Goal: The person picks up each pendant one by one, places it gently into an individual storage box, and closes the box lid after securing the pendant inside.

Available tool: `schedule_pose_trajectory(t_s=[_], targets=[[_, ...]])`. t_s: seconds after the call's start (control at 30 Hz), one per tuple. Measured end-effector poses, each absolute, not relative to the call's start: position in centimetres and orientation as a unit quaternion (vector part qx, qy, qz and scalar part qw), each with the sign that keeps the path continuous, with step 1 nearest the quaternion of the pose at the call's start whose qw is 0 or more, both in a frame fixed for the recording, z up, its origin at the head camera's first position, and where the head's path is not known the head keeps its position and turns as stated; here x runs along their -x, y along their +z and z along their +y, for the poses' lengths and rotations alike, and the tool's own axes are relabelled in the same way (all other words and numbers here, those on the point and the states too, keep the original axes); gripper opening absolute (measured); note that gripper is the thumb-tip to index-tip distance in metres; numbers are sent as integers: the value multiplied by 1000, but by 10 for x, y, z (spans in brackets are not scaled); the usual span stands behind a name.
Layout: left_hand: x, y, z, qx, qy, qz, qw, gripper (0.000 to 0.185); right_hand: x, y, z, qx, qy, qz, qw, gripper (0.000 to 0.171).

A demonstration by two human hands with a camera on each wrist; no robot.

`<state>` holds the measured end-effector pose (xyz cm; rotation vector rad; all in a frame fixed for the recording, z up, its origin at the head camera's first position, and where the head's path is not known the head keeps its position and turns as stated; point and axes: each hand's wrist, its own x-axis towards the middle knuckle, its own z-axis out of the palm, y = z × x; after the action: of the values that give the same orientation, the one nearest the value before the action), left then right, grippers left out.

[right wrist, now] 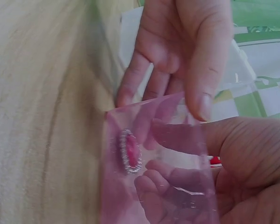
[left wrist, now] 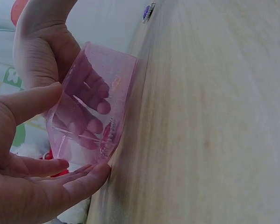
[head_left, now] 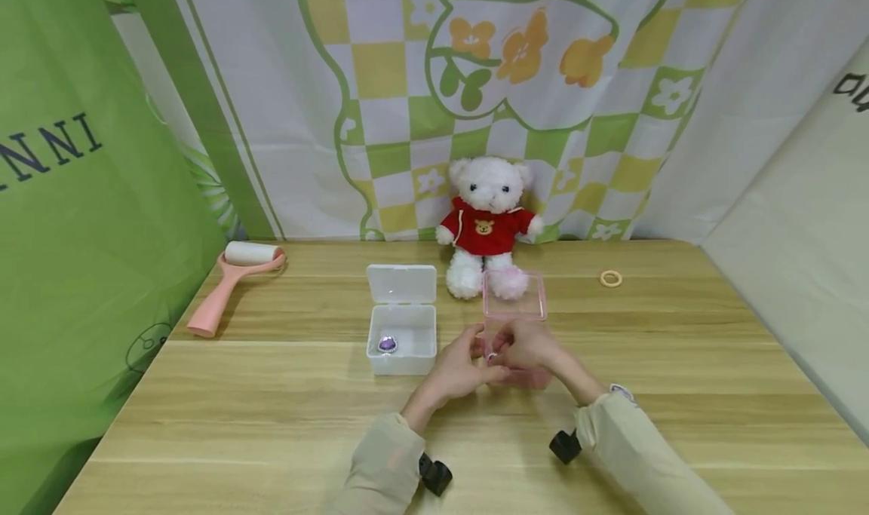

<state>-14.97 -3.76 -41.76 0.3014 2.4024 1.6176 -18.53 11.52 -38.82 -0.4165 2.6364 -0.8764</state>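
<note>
On the wood-grain worktop (head_left: 285,424), head view: clasped at its left side by left hand (head_left: 458,368), see-through pink plastic box (head_left: 526,379), hinged pink lid (head_left: 532,300) up. Inside that box, right hand (head_left: 523,345). Left of both hands, frosted white plastic box (head_left: 403,366), lid up too, with oval purple gem (head_left: 388,344) in it. At back, white plush bear (head_left: 485,187) in red hoodie; to its right, small pale-orange ring (head_left: 611,285); far left, pink-handled lint roller (head_left: 217,300), white roll.

Right wrist view: low inside pink box, oval pink gem (right wrist: 132,151) with silvery beaded rim, just beside right fingertips; contact: can't tell. Right thumb and fingers apart.

Left wrist view: left thumb at box rim, fingers against outer wall, near a corner. Through the wall, right fingers loosely bent, close to pink gem.
</note>
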Motion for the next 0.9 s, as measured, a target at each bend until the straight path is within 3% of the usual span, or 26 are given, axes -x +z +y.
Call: schedule_pose_trajectory(t_s=[0.23, 0.47, 0.9], targets=[[149, -417, -38, -102, 562, 813, 117, 79, 186, -379, 122, 188, -398, 885, 151, 13], [150, -418, -38, -106, 560, 813, 119, 78, 188, -362, 138, 230, -420, 871, 112, 21], [150, -421, -37, -111, 550, 821, 108, 82, 177, -372, 190, 184, -503, 841, 75, 32]])
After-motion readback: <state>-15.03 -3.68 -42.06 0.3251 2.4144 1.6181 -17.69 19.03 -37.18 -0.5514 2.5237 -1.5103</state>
